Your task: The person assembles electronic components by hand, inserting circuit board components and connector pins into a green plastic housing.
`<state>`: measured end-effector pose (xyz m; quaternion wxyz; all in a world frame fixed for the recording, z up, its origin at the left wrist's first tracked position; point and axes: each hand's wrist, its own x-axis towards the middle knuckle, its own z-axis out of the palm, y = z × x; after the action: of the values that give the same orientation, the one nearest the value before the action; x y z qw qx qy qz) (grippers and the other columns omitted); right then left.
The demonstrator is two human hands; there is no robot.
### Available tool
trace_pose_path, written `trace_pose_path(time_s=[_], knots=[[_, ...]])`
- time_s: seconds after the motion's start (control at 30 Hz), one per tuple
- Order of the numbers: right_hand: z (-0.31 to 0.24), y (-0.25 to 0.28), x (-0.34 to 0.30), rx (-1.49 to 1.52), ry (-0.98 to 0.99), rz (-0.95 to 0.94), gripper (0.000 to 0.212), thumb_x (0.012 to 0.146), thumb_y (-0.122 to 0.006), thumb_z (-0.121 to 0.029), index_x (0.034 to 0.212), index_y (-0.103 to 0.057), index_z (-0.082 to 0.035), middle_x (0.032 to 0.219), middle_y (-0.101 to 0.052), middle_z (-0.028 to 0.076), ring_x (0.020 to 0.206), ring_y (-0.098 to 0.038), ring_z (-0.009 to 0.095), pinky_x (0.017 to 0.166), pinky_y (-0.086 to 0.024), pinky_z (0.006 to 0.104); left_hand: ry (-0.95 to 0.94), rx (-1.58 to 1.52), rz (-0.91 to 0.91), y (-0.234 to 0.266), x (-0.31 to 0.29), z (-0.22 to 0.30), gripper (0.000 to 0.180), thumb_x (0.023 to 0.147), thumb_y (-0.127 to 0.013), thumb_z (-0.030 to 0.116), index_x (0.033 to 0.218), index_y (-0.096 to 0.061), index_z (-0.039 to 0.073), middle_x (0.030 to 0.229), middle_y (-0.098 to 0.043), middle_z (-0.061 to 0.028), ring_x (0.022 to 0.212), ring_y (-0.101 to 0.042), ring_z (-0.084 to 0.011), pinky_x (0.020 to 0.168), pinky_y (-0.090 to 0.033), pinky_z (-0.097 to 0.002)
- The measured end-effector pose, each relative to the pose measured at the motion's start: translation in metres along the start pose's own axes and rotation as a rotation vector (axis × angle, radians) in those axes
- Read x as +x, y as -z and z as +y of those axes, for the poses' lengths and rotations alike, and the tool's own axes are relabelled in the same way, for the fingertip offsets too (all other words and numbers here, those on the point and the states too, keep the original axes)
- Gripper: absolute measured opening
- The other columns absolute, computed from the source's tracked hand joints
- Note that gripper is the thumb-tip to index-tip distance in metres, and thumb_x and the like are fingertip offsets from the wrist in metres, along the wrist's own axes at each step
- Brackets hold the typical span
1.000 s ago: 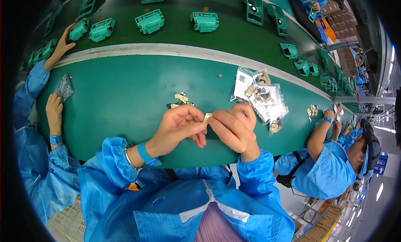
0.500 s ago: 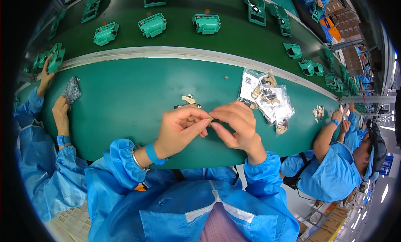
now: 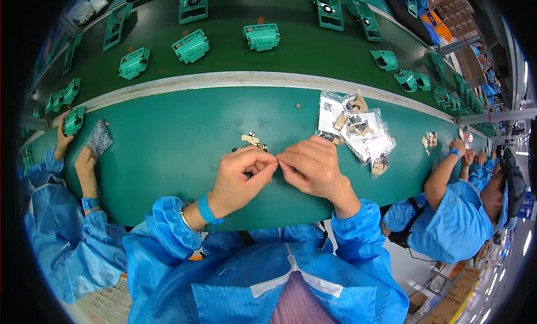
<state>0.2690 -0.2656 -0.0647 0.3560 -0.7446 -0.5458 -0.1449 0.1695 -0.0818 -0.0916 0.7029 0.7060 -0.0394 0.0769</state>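
My left hand (image 3: 239, 175) and my right hand (image 3: 313, 168) meet fingertip to fingertip above the green tabletop (image 3: 168, 156). Both pinch at the same spot, where whatever is between the fingertips is too small to name. Just beyond my left hand lies a small pile of tan and black pieces (image 3: 250, 139), partly hidden by the fingers. To the right of my right hand, clear plastic bags (image 3: 358, 128) hold similar tan and black pieces with white printed sheets. One tiny brownish piece (image 3: 297, 106) lies alone farther back.
Behind a pale rail (image 3: 224, 79), a dark green belt carries several teal plastic housings (image 3: 262, 37). At left, a co-worker's hands touch a housing (image 3: 74, 121) and a grey speckled bag (image 3: 100, 138). A co-worker at right sits near loose tan pieces (image 3: 429, 142).
My fingertips have drawn closer into a pinch, and my hands stay together. The co-worker at left has brought a teal housing lower, toward the table's edge. The view has shifted slightly.
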Motion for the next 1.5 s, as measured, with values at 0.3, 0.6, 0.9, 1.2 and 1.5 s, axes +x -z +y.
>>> trace_pose_path(time_s=[0.3,0.6,0.9,1.2,1.5], knots=[[0.019,0.016,-0.007,0.442,-0.731,0.299,0.005,0.090,-0.070,-0.005,0.088,-0.070,-0.001,0.074,-0.067,-0.001,0.066,-0.058,0.004,0.059,-0.045,0.0225,0.183,-0.395,-0.048,0.001,0.002,0.010,0.010,0.098,-0.063,0.000,0.107,-0.063,-0.004,0.093,-0.070,-0.0148,0.072,-0.071,-0.0173,0.063,-0.059,-0.0277],[-0.005,0.089,-0.044,0.388,-0.808,-0.082,0.009,0.090,-0.072,-0.012,0.090,-0.074,-0.003,0.076,-0.069,0.002,0.067,-0.060,0.010,0.059,-0.046,0.0285,0.157,-0.385,-0.025,-0.003,0.003,0.009,0.014,0.100,-0.064,0.008,0.109,-0.061,-0.003,0.097,-0.071,-0.0164,0.069,-0.071,-0.0191,0.062,-0.059,-0.0297],[-0.023,0.112,-0.057,-0.161,-0.637,-0.236,0.006,0.085,-0.077,-0.009,0.090,-0.076,-0.006,0.080,-0.070,0.007,0.067,-0.065,0.021,0.060,-0.049,0.0333,0.146,-0.388,-0.116,-0.038,0.010,0.014,0.022,0.102,-0.060,0.008,0.121,-0.061,-0.004,0.093,-0.068,-0.0121,0.073,-0.070,-0.0187,0.065,-0.058,-0.0293],[0.005,0.086,-0.034,0.500,-0.419,-0.157,0.026,0.094,-0.071,-0.023,0.112,-0.069,-0.005,0.104,-0.066,0.010,0.087,-0.062,0.021,0.069,-0.050,0.0325,-0.051,-0.160,-0.086,-0.059,0.022,0.027,0.024,0.105,-0.053,0.005,0.128,-0.050,0.001,0.087,-0.056,-0.0030,0.070,-0.056,-0.0093,0.063,-0.048,-0.0229],[0.027,0.047,-0.017,0.799,-0.457,-0.172,0.019,0.097,-0.069,-0.021,0.101,-0.069,-0.003,0.095,-0.065,0.003,0.082,-0.057,0.012,0.071,-0.046,0.0286,-0.062,-0.013,0.012,-0.041,0.033,0.021,0.023,0.102,-0.053,0.001,0.125,-0.051,0.001,0.084,-0.055,-0.0014,0.072,-0.053,-0.0069,0.064,-0.044,-0.0208]])
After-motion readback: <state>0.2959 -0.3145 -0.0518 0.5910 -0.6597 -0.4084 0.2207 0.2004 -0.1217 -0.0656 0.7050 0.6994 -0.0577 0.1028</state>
